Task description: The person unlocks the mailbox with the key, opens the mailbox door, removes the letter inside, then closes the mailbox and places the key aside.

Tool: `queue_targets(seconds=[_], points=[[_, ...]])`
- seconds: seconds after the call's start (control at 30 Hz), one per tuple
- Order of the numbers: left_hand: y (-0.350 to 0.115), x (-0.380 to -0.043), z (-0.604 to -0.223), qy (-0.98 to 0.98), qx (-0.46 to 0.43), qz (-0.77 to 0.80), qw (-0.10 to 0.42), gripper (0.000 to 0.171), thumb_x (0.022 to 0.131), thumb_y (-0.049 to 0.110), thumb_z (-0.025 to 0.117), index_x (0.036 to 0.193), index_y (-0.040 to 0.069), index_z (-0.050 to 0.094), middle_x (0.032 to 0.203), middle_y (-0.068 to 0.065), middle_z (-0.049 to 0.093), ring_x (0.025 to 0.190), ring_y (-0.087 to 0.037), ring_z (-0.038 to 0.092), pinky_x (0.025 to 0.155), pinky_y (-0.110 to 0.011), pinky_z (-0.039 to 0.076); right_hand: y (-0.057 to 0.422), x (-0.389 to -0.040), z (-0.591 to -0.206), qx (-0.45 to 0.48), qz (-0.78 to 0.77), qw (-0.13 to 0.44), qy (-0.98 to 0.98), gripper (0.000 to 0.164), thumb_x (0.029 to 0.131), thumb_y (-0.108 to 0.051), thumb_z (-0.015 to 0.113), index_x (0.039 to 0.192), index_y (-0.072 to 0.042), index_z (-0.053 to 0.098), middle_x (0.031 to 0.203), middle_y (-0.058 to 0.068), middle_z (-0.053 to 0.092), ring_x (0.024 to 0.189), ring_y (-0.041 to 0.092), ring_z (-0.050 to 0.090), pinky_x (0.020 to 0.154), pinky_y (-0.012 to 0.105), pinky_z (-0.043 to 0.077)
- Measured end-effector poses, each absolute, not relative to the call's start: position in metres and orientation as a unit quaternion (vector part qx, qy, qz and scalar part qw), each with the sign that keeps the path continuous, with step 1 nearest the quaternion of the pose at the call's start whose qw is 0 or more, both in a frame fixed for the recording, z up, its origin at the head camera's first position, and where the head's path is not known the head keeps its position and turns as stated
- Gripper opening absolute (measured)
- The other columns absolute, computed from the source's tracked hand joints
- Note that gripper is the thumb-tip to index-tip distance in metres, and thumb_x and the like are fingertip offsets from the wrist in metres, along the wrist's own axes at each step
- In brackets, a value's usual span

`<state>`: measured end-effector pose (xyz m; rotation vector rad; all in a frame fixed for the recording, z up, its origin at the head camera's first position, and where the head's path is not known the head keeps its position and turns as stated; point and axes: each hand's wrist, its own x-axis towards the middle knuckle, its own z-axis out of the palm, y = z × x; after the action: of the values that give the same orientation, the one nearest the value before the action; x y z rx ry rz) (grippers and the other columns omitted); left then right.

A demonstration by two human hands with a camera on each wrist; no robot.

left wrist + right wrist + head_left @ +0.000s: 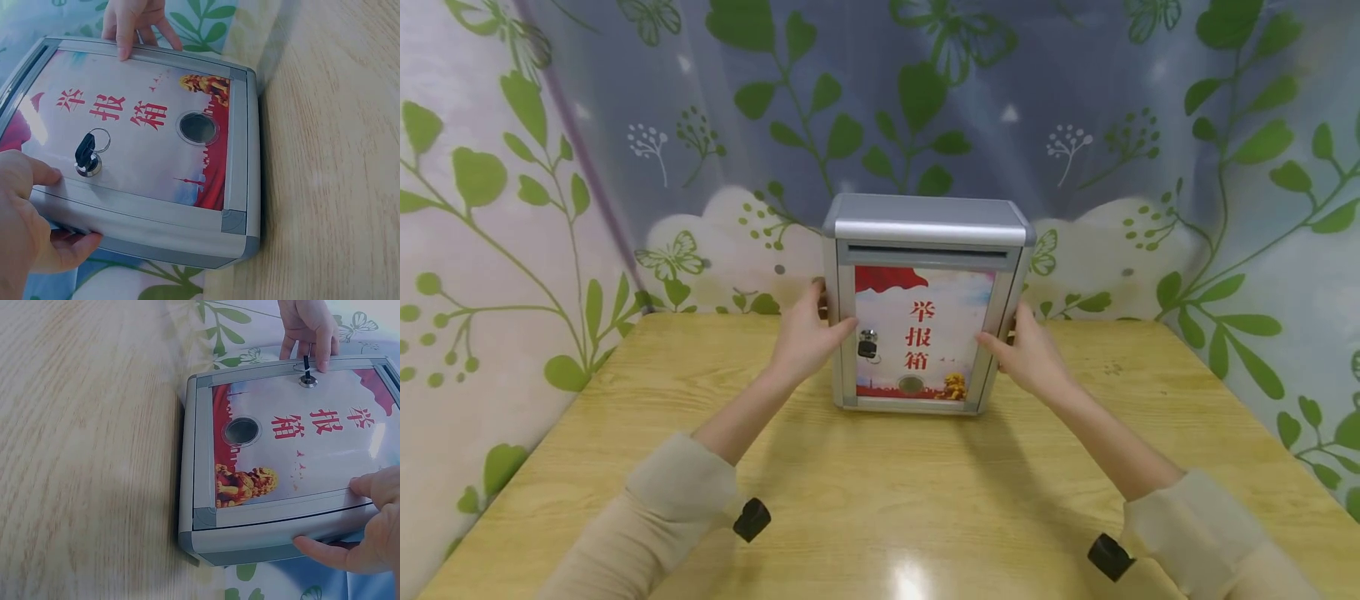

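Note:
A silver metal report box [887, 308] stands upright at the far part of the table, with a slot [925, 252] under its grey lid. Red Chinese characters run down its white front panel, above a small round window [197, 128]. A key [85, 150] with a ring sits in the lock [307, 380] at the panel's left edge. My left hand [805, 337] grips the box's left side, thumb on the front frame near the lock. On the opposite side my right hand [1033, 354] holds it the same way. Fingers behind the box are partly hidden.
The light wood table [880, 492] extends around and in front of the box. Behind it hangs a cloth [865, 108] printed with green leaves and butterflies, which also covers both sides. Black straps hang near both sleeve cuffs [688, 479].

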<state>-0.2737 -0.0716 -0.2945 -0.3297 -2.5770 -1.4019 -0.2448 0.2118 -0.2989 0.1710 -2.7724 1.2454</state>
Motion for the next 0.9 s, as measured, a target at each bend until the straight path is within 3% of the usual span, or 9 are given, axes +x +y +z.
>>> queue_targets(seconds=[0.1, 0.33, 0.6, 0.9], points=[[-0.072, -0.274, -0.295, -0.869, -0.111, -0.472, 0.097, 0.072, 0.083, 0.02, 0.067, 0.141, -0.001, 0.029, 0.129, -0.021, 0.048, 0.114, -0.033, 0.05, 0.087, -0.04, 0.047, 0.212, -0.246, -0.3, 0.059, 0.412, 0.051, -0.908, 0.066, 0.094, -0.026, 0.055, 0.141, 0.0, 0.017, 0.13, 0.028, 0.041, 0.11, 0.043, 0.051, 0.072, 0.036, 0.053], [-0.069, -0.274, -0.298, -0.866, -0.112, -0.477, 0.097, 0.071, 0.083, 0.018, 0.067, 0.14, -0.003, 0.03, 0.129, -0.02, 0.048, 0.115, -0.033, 0.049, 0.088, -0.039, 0.047, 0.214, -0.248, -0.303, 0.062, 0.414, 0.049, -0.907, 0.062, 0.094, -0.025, 0.055, 0.138, 0.002, 0.021, 0.125, 0.027, 0.043, 0.102, 0.04, 0.056, 0.072, 0.037, 0.053], [-0.064, -0.275, -0.301, -0.868, -0.107, -0.473, 0.107, 0.07, 0.083, 0.018, 0.068, 0.139, -0.004, 0.032, 0.129, -0.02, 0.048, 0.114, -0.033, 0.049, 0.089, -0.04, 0.046, 0.217, -0.25, -0.304, 0.057, 0.431, 0.04, -0.9, 0.061, 0.094, -0.025, 0.054, 0.137, 0.003, 0.021, 0.132, 0.029, 0.037, 0.113, 0.044, 0.048, 0.077, 0.042, 0.052], [-0.06, -0.277, -0.3, -0.867, -0.105, -0.473, 0.115, 0.069, 0.082, 0.018, 0.068, 0.138, -0.004, 0.033, 0.128, -0.021, 0.049, 0.114, -0.033, 0.05, 0.09, -0.04, 0.045, 0.22, -0.253, -0.304, 0.056, 0.437, 0.041, -0.897, 0.054, 0.094, -0.024, 0.054, 0.131, 0.004, 0.026, 0.13, 0.027, 0.038, 0.11, 0.042, 0.05, 0.078, 0.042, 0.052]])
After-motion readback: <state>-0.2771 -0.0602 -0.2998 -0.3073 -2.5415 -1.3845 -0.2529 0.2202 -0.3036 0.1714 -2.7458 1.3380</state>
